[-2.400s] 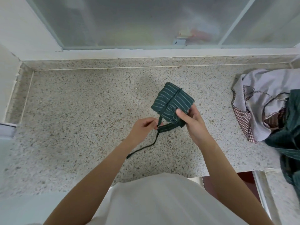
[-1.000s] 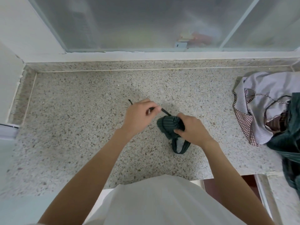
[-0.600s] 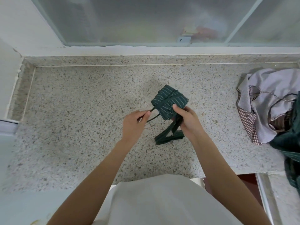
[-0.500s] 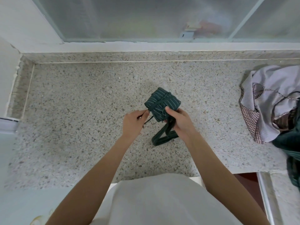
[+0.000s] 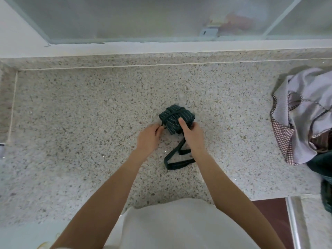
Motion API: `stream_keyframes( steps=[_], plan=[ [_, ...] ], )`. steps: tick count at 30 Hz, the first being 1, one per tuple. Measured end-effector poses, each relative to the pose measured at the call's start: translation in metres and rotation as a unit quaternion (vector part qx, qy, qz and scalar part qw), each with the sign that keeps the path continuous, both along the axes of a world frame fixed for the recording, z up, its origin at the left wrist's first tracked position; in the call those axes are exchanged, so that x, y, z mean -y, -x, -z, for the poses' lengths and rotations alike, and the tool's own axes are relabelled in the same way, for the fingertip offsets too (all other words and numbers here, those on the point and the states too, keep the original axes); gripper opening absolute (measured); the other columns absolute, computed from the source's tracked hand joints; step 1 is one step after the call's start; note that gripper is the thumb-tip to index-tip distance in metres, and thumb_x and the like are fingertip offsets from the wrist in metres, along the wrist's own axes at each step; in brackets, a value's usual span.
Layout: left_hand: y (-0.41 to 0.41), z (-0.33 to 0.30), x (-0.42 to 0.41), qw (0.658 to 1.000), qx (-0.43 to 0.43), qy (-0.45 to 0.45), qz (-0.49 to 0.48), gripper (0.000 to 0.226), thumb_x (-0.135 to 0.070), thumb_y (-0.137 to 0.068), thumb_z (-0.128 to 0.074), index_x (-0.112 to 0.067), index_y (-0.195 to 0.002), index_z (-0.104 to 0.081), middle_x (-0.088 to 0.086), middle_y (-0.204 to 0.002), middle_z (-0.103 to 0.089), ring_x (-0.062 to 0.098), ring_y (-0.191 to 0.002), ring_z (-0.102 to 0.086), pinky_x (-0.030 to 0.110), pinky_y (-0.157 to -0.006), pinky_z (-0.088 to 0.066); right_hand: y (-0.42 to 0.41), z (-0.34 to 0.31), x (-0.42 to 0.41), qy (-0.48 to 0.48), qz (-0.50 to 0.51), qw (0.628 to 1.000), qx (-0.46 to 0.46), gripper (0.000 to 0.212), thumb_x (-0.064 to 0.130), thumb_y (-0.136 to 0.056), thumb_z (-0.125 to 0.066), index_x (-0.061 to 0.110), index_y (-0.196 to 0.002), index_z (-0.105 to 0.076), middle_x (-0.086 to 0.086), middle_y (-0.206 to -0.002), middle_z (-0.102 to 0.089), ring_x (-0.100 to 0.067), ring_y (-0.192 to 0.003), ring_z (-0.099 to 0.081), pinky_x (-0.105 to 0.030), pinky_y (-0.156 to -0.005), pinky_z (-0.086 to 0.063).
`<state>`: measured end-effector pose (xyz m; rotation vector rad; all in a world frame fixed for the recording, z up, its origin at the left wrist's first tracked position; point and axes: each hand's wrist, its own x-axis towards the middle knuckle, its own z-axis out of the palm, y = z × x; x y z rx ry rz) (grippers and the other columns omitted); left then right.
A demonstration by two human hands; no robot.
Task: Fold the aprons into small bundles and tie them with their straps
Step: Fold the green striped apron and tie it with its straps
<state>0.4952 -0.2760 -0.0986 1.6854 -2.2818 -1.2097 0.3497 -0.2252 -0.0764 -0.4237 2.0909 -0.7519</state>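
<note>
A dark green striped apron, folded into a small bundle (image 5: 175, 116), lies on the speckled stone counter (image 5: 89, 108) near its middle. A thin strap runs across the top of the bundle. My right hand (image 5: 191, 133) grips the bundle from the near side, thumb on top. My left hand (image 5: 149, 137) pinches the thin strap end at the bundle's left edge. A wider strap loop (image 5: 177, 157) trails on the counter toward me, partly under my right wrist.
A heap of unfolded aprons (image 5: 305, 112), lilac and checked, lies at the counter's right end, with dark green cloth (image 5: 323, 168) below it. A frosted window (image 5: 161, 17) and white sill run along the back. The counter's front edge is close to my body.
The bundle was turned over and lifted while my left hand carried the thin strap round it. It now lies lower on the counter, with my left hand close against its left side.
</note>
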Motion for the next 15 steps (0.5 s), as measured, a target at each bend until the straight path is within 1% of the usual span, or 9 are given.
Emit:
stream_keyframes(
  steps=[2, 4, 5, 6, 8, 10, 11, 13, 15],
  plan=[
    [0.001, -0.002, 0.004, 0.999, 0.029, 0.019, 0.021, 0.026, -0.033, -0.100, -0.036, -0.019, -0.082, -0.048, -0.004, -0.062, -0.051, 0.016, -0.056, -0.050, 0.027, -0.047, -0.027, 0.006, 0.000, -0.003, 0.005, -0.073, 0.978, -0.197, 0.059, 0.054, -0.083, -0.060, 0.009, -0.120, -0.051, -0.007, -0.116, -0.055, -0.025, -0.109, -0.049, -0.035, -0.094, -0.038],
    [0.003, -0.003, 0.007, 0.998, 0.039, 0.030, 0.035, 0.027, -0.035, -0.100, -0.037, -0.018, -0.082, -0.048, -0.005, -0.058, -0.048, 0.014, -0.051, -0.047, 0.025, -0.044, -0.024, 0.012, -0.005, -0.002, 0.105, -0.147, 0.912, -0.369, 0.047, 0.031, -0.086, -0.064, 0.008, -0.124, -0.050, -0.012, -0.122, -0.050, -0.027, -0.111, -0.042, -0.034, -0.095, -0.034],
    [0.005, -0.003, 0.007, 0.998, 0.039, 0.038, 0.044, 0.029, -0.035, -0.099, -0.038, -0.015, -0.083, -0.051, -0.002, -0.060, -0.050, 0.017, -0.053, -0.049, 0.028, -0.045, -0.028, 0.012, -0.012, 0.001, 0.179, -0.195, 0.882, -0.389, 0.037, 0.018, -0.086, -0.062, 0.007, -0.121, -0.053, -0.013, -0.119, -0.052, -0.026, -0.109, -0.043, -0.032, -0.093, -0.036],
    [0.006, -0.002, 0.007, 0.997, 0.037, 0.045, 0.052, 0.030, -0.035, -0.099, -0.039, -0.012, -0.085, -0.054, 0.002, -0.064, -0.055, 0.022, -0.058, -0.054, 0.031, -0.048, -0.034, 0.011, -0.013, 0.004, 0.247, -0.253, 0.859, -0.370, 0.029, 0.008, -0.087, -0.059, 0.007, -0.115, -0.057, -0.012, -0.115, -0.055, -0.024, -0.105, -0.047, -0.030, -0.089, -0.040],
    [0.007, -0.003, 0.006, 0.997, 0.029, 0.046, 0.060, 0.030, -0.033, -0.098, -0.042, -0.011, -0.094, -0.061, 0.008, -0.076, -0.063, 0.026, -0.068, -0.059, 0.036, -0.057, -0.044, 0.009, -0.014, 0.013, 0.305, -0.392, 0.805, -0.323, 0.017, 0.001, -0.086, -0.057, 0.006, -0.102, -0.063, -0.010, -0.102, -0.061, -0.023, -0.093, -0.056, -0.029, -0.080, -0.049],
    [0.007, -0.003, 0.006, 0.998, 0.019, 0.039, 0.053, 0.030, -0.033, -0.098, -0.044, -0.012, -0.100, -0.065, 0.009, -0.084, -0.067, 0.025, -0.074, -0.061, 0.036, -0.061, -0.046, 0.007, -0.006, 0.021, 0.276, -0.499, 0.746, -0.343, 0.012, 0.001, -0.080, -0.067, 0.008, -0.089, -0.066, -0.007, -0.089, -0.063, -0.024, -0.082, -0.059, -0.033, -0.070, -0.054],
    [0.004, -0.003, 0.005, 0.998, 0.021, 0.036, 0.048, 0.031, -0.034, -0.097, -0.045, -0.011, -0.098, -0.066, 0.008, -0.084, -0.067, 0.024, -0.074, -0.061, 0.034, -0.060, -0.045, 0.006, -0.002, 0.024, 0.251, -0.528, 0.725, -0.365, 0.015, 0.002, -0.073, -0.074, 0.010, -0.083, -0.066, -0.005, -0.084, -0.063, -0.022, -0.076, -0.059, -0.030, -0.065, -0.054],
    [-0.002, -0.002, 0.001, 0.997, 0.043, 0.029, 0.050, 0.032, -0.037, -0.096, -0.046, -0.012, -0.090, -0.065, 0.006, -0.080, -0.066, 0.022, -0.072, -0.061, 0.031, -0.055, -0.041, 0.006, 0.000, 0.028, 0.213, -0.560, 0.694, -0.400, 0.025, 0.003, -0.059, -0.083, 0.015, -0.073, -0.067, 0.000, -0.077, -0.062, -0.018, -0.068, -0.059, -0.024, -0.056, -0.049],
    [-0.012, -0.002, -0.005, 0.995, 0.080, 0.018, 0.059, 0.031, -0.040, -0.096, -0.043, -0.017, -0.089, -0.064, 0.002, -0.079, -0.065, 0.020, -0.072, -0.061, 0.028, -0.052, -0.037, 0.007, -0.003, 0.031, 0.192, -0.580, 0.676, -0.413, 0.028, 0.001, -0.052, -0.086, 0.015, -0.068, -0.069, -0.001, -0.074, -0.064, -0.019, -0.064, -0.060, -0.021, -0.054, -0.048]
  ],
)
